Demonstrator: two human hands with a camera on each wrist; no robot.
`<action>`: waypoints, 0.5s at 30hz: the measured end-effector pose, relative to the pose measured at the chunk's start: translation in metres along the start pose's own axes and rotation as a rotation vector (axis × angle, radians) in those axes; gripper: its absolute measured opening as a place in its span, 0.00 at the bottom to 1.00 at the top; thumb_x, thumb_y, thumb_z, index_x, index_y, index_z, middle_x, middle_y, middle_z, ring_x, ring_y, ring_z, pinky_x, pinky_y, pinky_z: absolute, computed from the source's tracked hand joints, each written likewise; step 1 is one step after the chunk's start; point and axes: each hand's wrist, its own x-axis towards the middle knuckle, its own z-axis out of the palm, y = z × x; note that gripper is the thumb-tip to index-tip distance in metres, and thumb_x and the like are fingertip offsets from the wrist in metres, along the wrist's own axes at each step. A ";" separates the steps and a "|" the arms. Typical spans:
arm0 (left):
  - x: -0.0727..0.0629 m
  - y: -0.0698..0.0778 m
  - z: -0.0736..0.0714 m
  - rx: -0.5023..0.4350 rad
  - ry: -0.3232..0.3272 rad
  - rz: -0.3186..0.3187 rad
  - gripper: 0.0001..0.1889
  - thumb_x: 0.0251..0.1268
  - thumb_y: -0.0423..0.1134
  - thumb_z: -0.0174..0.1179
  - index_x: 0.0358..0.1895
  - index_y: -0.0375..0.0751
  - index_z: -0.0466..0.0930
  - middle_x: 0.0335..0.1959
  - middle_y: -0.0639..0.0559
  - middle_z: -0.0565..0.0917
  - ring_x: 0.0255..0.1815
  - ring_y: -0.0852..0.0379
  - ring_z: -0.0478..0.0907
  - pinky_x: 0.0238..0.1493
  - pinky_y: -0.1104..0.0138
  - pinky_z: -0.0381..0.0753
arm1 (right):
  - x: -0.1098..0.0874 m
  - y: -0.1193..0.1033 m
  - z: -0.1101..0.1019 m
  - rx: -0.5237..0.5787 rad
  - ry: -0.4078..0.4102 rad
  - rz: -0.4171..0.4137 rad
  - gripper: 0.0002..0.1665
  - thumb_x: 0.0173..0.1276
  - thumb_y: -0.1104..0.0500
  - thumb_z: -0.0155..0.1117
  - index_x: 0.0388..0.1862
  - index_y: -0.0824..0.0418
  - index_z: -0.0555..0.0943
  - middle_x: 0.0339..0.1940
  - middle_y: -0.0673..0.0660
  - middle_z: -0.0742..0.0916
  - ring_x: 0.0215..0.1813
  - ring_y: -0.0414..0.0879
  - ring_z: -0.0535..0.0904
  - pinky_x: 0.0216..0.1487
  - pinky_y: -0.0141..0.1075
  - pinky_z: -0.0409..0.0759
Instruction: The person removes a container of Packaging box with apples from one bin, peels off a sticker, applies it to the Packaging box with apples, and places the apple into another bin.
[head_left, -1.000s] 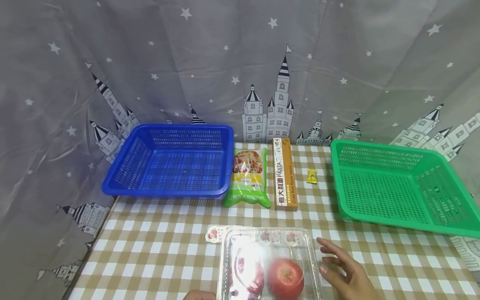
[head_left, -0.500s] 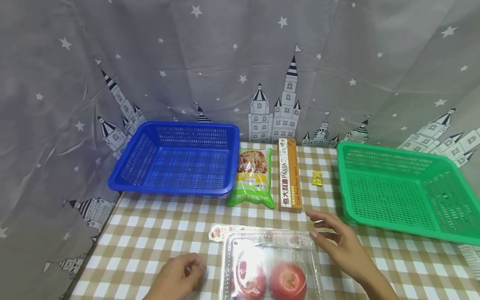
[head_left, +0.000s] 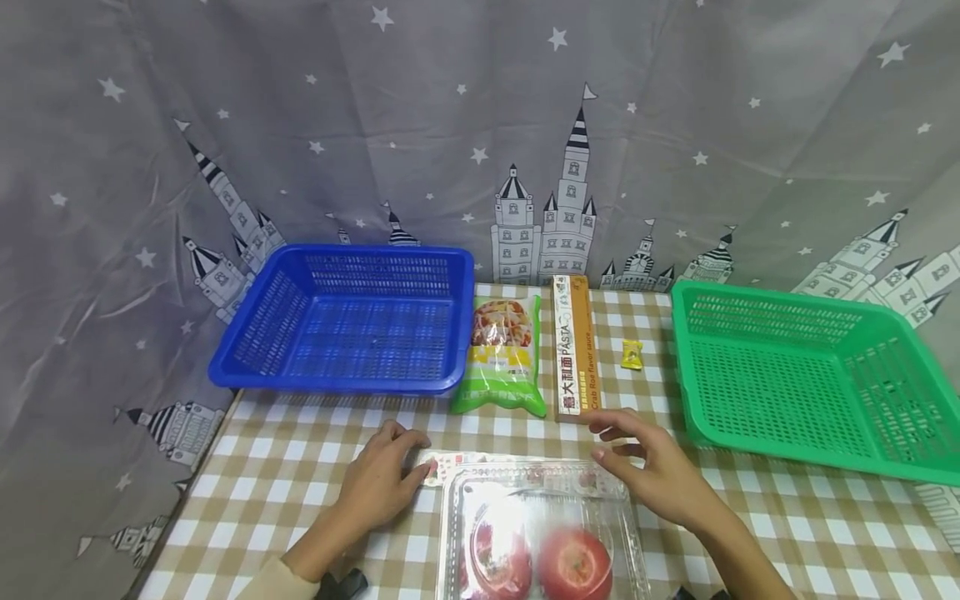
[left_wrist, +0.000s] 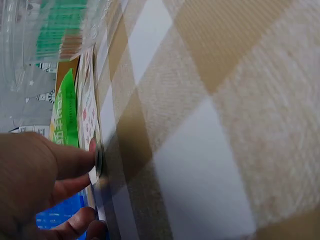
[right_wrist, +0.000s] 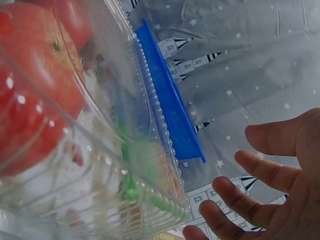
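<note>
A clear plastic box (head_left: 543,492) holding two red apples (head_left: 575,562) stands at the front of the table. From under its far edge sticks out a long pale paper strip (head_left: 452,460) printed with small red fruit; the rest shows through the lid. My left hand (head_left: 382,475) has its thumb and fingers around the strip's left end; in the left wrist view the thumb (left_wrist: 75,160) lies against that end. My right hand (head_left: 656,471) hovers by the box's far right corner, fingers spread and loosely bent, holding nothing.
Behind the box lie a green food bag (head_left: 501,358), a pasta box (head_left: 574,350) and a small yellow packet (head_left: 632,354). A blue basket (head_left: 337,387) stands at the back left, a green basket (head_left: 817,462) at the right.
My left hand has come in from the front edge and moved forward to the strip's left end. My right hand has moved forward and left, from the box's side to its far corner.
</note>
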 end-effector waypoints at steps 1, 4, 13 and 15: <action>0.000 0.000 0.000 -0.001 -0.004 0.006 0.13 0.54 0.42 0.74 0.42 0.49 0.83 0.34 0.55 0.71 0.29 0.59 0.65 0.24 0.66 0.68 | 0.001 0.000 0.000 0.000 -0.001 0.001 0.21 0.69 0.64 0.64 0.61 0.60 0.78 0.50 0.50 0.82 0.50 0.48 0.79 0.50 0.44 0.81; 0.001 0.001 0.000 0.001 -0.010 0.015 0.11 0.54 0.40 0.73 0.36 0.51 0.80 0.32 0.57 0.70 0.29 0.59 0.65 0.26 0.65 0.69 | 0.003 -0.001 -0.001 -0.003 0.004 0.003 0.20 0.69 0.65 0.64 0.60 0.62 0.78 0.50 0.51 0.83 0.50 0.48 0.79 0.49 0.43 0.81; 0.010 0.005 -0.007 -0.122 -0.044 -0.015 0.10 0.55 0.34 0.70 0.31 0.51 0.78 0.25 0.62 0.73 0.27 0.61 0.67 0.29 0.65 0.70 | 0.014 -0.005 -0.001 0.002 -0.007 -0.004 0.20 0.69 0.65 0.65 0.59 0.62 0.79 0.53 0.52 0.84 0.52 0.48 0.80 0.49 0.43 0.81; 0.014 0.008 -0.011 -0.214 -0.049 -0.030 0.09 0.56 0.31 0.69 0.31 0.49 0.78 0.24 0.62 0.74 0.25 0.61 0.69 0.28 0.66 0.70 | 0.017 -0.007 0.000 0.015 -0.018 0.006 0.20 0.69 0.64 0.65 0.60 0.61 0.78 0.53 0.52 0.84 0.52 0.48 0.81 0.50 0.45 0.81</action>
